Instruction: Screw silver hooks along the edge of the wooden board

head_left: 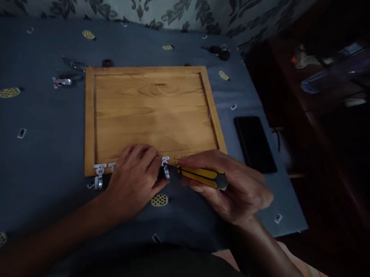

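A wooden panel (149, 106) with a raised frame lies flat on the cloth. My left hand (135, 173) rests at its near edge, fingers curled, with thumb and fingers around a metal hinge (166, 170). In my right hand (232, 187) is a screwdriver (199, 176) with a yellow and black handle. Its shaft points left toward the hinge; whether the tip sits in a screw cannot be made out. Another metal hinge (98, 176) stands at the panel's near left corner. Part of the near edge is hidden under my left hand.
Loose metal hardware (63, 82) lies left of the panel, below a dark pointed tool (74, 64). Keys (219, 51) lie at the back right, and a black phone (255, 143) beside the panel. The blue patterned cloth (43, 153) ends at the right edge.
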`<move>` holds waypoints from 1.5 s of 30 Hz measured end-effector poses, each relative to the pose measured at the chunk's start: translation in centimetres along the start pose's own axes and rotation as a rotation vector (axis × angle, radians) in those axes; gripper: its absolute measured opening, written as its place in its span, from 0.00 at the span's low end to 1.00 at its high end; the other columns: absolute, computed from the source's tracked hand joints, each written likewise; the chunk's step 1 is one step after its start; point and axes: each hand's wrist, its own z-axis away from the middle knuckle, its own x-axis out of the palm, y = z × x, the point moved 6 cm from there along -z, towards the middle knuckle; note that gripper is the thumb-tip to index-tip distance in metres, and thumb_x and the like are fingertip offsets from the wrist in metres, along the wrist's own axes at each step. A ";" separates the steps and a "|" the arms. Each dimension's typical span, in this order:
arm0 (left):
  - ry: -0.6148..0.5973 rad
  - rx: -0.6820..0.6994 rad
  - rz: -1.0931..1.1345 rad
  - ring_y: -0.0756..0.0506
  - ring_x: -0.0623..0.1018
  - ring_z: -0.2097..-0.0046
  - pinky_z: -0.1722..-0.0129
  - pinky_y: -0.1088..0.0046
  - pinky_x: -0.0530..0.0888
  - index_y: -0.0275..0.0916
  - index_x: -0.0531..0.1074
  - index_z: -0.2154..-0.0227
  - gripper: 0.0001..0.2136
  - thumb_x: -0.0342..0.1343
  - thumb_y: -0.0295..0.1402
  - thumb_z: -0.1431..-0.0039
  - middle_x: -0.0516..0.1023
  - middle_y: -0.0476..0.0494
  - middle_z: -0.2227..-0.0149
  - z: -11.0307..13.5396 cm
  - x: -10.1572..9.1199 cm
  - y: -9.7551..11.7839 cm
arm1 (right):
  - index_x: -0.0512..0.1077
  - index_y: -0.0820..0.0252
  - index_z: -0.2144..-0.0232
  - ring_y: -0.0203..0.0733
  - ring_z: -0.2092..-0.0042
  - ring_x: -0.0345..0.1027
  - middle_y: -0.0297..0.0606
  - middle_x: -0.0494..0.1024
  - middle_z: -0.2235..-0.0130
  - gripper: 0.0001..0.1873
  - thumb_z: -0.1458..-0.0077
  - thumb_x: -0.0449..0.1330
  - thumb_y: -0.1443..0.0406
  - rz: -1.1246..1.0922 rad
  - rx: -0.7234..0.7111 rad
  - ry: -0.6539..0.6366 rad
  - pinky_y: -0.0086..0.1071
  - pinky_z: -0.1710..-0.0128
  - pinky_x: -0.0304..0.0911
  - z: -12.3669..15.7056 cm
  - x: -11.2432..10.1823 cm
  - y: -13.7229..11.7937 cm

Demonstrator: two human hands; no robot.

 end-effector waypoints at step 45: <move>-0.067 -0.043 0.044 0.36 0.75 0.51 0.50 0.53 0.74 0.36 0.75 0.56 0.14 0.66 0.37 0.42 0.78 0.38 0.55 0.2 0.1 -0.2 | 0.76 0.52 0.58 0.33 0.76 0.73 0.34 0.82 0.61 0.06 0.38 0.63 0.63 -0.186 0.224 0.351 0.30 0.76 0.74 0.8 -1.5 1.7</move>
